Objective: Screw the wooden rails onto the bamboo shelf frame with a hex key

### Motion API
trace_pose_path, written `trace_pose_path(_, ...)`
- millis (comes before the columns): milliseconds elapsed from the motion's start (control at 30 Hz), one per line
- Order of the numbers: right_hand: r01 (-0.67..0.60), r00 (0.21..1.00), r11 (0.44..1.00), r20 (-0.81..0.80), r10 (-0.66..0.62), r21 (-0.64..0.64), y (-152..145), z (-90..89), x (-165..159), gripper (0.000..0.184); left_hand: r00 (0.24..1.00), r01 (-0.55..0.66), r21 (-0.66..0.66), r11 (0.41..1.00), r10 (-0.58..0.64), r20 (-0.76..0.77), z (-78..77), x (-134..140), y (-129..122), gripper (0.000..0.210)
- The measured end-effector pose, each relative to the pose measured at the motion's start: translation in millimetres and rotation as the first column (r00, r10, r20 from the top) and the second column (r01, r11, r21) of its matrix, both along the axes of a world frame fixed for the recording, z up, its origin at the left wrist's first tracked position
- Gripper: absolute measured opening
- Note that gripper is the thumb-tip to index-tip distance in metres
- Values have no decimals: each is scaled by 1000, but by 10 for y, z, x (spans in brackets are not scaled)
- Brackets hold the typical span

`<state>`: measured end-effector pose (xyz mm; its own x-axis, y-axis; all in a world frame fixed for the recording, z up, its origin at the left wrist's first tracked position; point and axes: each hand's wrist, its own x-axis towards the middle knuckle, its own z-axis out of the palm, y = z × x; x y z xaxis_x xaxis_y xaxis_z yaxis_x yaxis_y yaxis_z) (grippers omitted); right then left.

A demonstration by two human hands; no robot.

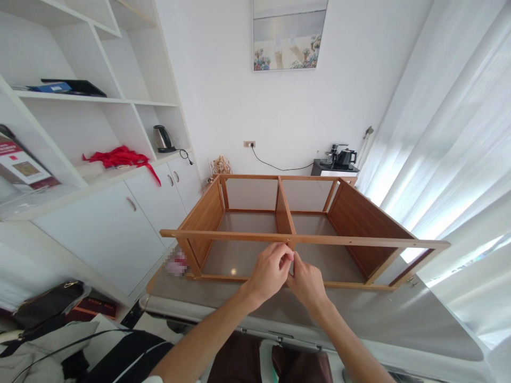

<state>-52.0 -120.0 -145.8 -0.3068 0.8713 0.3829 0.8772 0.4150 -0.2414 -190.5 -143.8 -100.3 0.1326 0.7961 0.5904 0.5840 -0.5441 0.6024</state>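
Observation:
A brown wooden furniture frame (247,235) lies on a grey-topped table (359,314), with a middle divider (284,207) between its two open bays. My left hand (271,268) is closed just below the front top rail, where the divider meets it. Beside it, nearly touching, my right hand (307,282) is closed too, thumb and forefinger pinched together. Whatever sits between the fingertips is too small or hidden to make out. Small dark holes show along the front rail.
White shelves and cupboards (99,229) line the left, holding a kettle (162,139) and red cloth (120,157). A black coffee maker (339,155) stands behind the frame at right. White curtains (451,133) hang on the right. A black bag (51,306) lies lower left.

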Motion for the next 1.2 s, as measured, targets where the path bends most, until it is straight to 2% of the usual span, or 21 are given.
trace_pose_path(200, 0, 1000, 999, 19, 0, -41, 33, -71, -2, 17, 997, -6, 15, 1000, 7, -75, 34, 32, 13, 18)
trace_pose_path(467, 23, 1000, 994, 7, -22, -105, 19, 21, -20, 18, 983, -103, 16, 995, 104, -149, 20, 42, -25, 8)
trace_pose_path(667, 62, 998, 984, -20, -67, -168, 31, 98, -80, 21, 986, -170, -11, 985, 170, 5, -85, 19, 6, 15)
trace_pose_path(833, 110, 993, 975, -19, -116, -192, 28, 119, -112, 21, 991, -102, -54, 993, 106, 76, -129, 5, 19, 23)
trace_pose_path(933, 110, 993, 975, -17, -115, -194, 28, 118, -117, 21, 992, -82, -59, 995, 88, 96, -127, 4, 18, 24)
trace_pose_path(1200, 113, 993, 976, 3, -114, -187, 39, 96, -115, 21, 994, -85, -56, 995, 88, 66, -115, 1, 0, 12)
